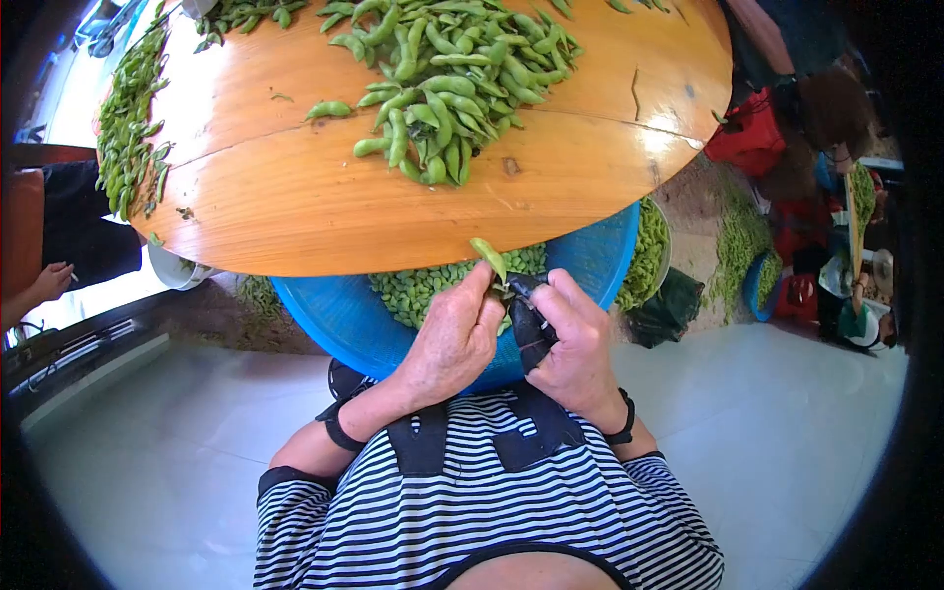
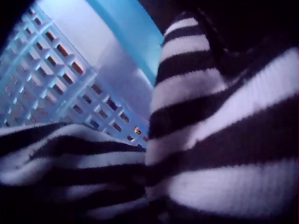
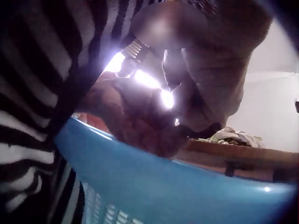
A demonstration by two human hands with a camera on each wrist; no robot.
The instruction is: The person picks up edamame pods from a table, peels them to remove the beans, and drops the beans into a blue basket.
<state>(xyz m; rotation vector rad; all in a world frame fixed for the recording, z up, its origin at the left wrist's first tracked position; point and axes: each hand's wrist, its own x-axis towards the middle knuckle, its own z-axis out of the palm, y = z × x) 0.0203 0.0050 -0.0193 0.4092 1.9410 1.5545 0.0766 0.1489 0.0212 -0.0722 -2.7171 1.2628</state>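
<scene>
A green soybean pod (image 1: 489,258) stands tilted between the two hands, close to the table's near edge. The left hand (image 1: 450,332) pinches it between thumb and forefinger. Black covers (image 1: 529,336) wrap the thumb and a finger of the right hand (image 1: 575,344), which grips the pod's lower end. Below both hands is a blue basket (image 1: 324,313) containing many shelled green beans (image 1: 405,295). In the right wrist view the hands are dark above the basket's rim (image 3: 154,172). Striped shirt cloth (image 2: 196,102) fills most of the left wrist view, hiding the left hand.
A round wooden table (image 1: 295,216) overhangs the basket, bearing a heap of pods (image 1: 452,84) and more pods along its left side (image 1: 128,138). At right are a container of green pods (image 1: 644,256) and a red stool (image 1: 747,133). Another person's hand (image 1: 54,280) shows at left.
</scene>
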